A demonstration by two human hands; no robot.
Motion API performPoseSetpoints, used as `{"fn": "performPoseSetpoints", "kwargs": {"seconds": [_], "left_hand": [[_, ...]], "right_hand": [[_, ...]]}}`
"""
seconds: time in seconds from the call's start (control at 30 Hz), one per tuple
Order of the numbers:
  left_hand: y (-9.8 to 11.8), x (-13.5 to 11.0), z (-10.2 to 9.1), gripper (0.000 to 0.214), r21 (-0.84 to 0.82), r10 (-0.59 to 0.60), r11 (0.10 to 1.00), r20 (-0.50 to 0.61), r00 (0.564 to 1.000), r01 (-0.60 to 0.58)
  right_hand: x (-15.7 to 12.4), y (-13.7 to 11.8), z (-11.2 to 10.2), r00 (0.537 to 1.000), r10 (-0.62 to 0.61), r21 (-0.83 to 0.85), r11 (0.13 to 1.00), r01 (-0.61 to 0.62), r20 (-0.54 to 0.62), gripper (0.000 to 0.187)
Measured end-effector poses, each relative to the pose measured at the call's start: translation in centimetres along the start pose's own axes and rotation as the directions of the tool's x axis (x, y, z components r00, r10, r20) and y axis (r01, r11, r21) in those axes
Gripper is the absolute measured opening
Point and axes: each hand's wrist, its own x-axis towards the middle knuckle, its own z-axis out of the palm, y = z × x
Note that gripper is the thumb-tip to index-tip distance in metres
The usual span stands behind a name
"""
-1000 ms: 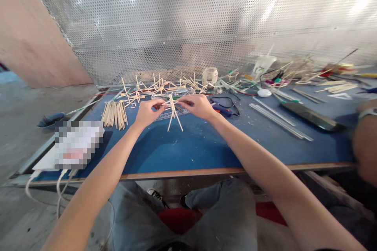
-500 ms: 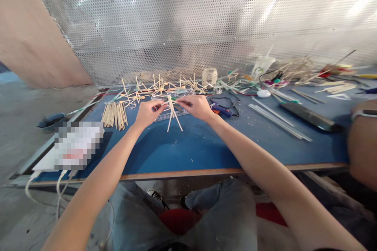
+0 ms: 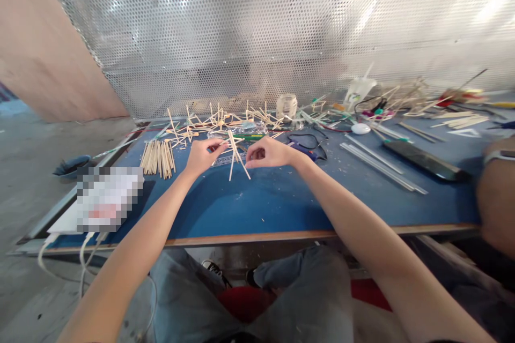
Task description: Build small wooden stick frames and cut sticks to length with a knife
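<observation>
— What is your left hand doing?

— My thumb and forefinger pinch the top of the stick frame, where its thin wooden sticks cross. Its legs splay downward and their tips stand on the blue table top, over a clear plastic ruler that lies flat there.

— And your right hand?

— It sits just beside the frame, on the frame's right. The fingers are curled in and the thumb lies against the forefinger. I cannot tell whether anything is caught between them, or whether they touch the nearest leg.

— What lies around you?

— To my left is a loose bundle of sticks, and nearer the table's edge a white box. Behind my hands a row of finished stick frames stands in front of the perforated metal screen, with a small jar next to them. A green pen lies just behind the frame, and a blue glue gun with a black cord lies past my right wrist.

— Anyone else?

— Another person's arm rests at the far right edge, well apart from my hands, near a dark flat device.
</observation>
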Motion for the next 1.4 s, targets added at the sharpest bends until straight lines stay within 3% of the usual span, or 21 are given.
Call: {"fn": "performPoseSetpoints", "kwargs": {"seconds": [0.17,0.97,1.13,1.23,1.33,1.4], "left_hand": [[0.1,0.0,0.1,0.029,-0.008,-0.01,1.0,-0.001,1.0,0.01],[0.2,0.2,0.9,0.028,0.098,0.078,0.992,-0.002,0.997,-0.077],[0.1,0.3,0.9,0.029,0.118,0.079,0.99,-0.007,0.997,-0.077],[0.1,0.3,0.9,0.031,0.129,0.089,0.988,-0.021,0.996,-0.085],[0.1,0.3,0.9,0.032,0.132,0.097,0.987,-0.022,0.995,-0.094],[0.1,0.3,0.9,0.032,0.123,0.092,0.988,-0.016,0.996,-0.089]], "right_hand": [[0.4,-0.3,0.8,0.991,0.029,0.027,0.999,-0.033,0.132,0.039],[0.8,0.5,1.0,0.963,0.148,0.024,0.987,-0.158,0.225,0.034],[0.5,1.1,0.0,0.951,0.182,0.0,0.982,-0.187,0.251,0.033],[0.0,1.4,-1.3,0.972,0.184,-0.033,0.983,-0.181,0.144,0.025],[-0.4,1.3,-2.2,0.985,0.148,-0.049,0.987,-0.153,-0.09,0.024],[-0.3,1.0,-2.0,0.96,0.11,-0.032,0.992,-0.122,-0.257,0.027]]}}
